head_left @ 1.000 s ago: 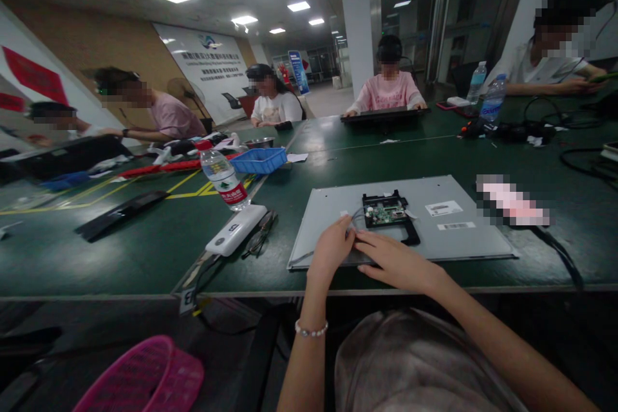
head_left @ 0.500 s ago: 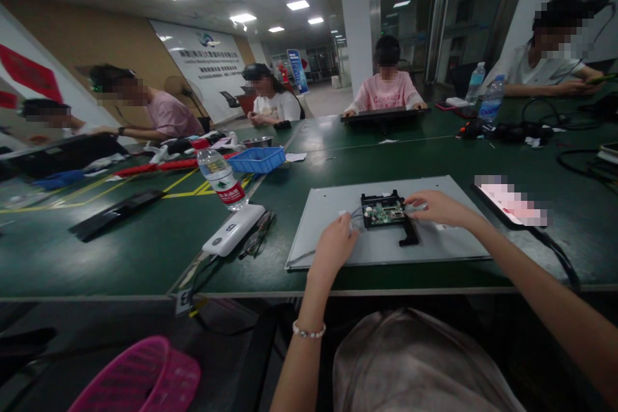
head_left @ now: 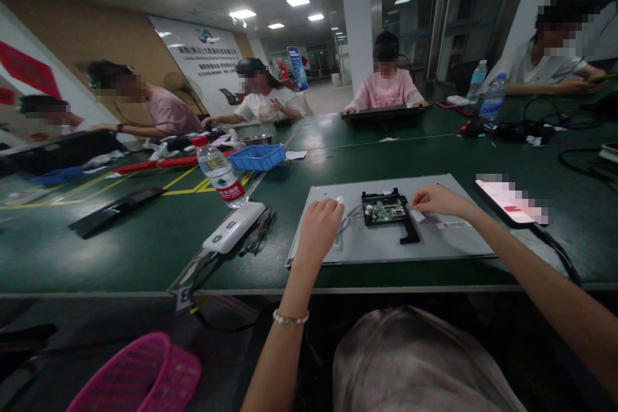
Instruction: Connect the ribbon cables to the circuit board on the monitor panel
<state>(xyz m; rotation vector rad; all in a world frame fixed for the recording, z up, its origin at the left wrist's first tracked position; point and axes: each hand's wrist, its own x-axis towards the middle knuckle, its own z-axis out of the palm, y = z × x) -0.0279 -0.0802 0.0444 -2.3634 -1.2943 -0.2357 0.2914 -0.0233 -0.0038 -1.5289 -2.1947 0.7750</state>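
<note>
A flat grey metal panel (head_left: 371,247) lies before me on the table. Fixed in its middle is a black plastic bracket (head_left: 409,232) that frames a green circuit board (head_left: 385,212). My left hand (head_left: 318,222) is closed over the panel's left part, beside a grey cable (head_left: 348,221) that leads to the board. A white scrap (head_left: 340,200) shows at its fingertips; how it is held is hidden. Right of the bracket, my right hand (head_left: 441,200) pinches a small whitish strip (head_left: 417,214) just above the panel.
Left of the panel are a white power bank (head_left: 234,228), glasses (head_left: 258,232), a water bottle (head_left: 222,177) and a blue tray (head_left: 258,158). A phone (head_left: 506,199) with a cable lies at right. Several people sit around the green table (head_left: 270,264); a pink basket (head_left: 164,367) stands below.
My left hand has moved left, away from the board, and turned with its back up. My right hand has drawn slightly right, off the bracket's edge.
</note>
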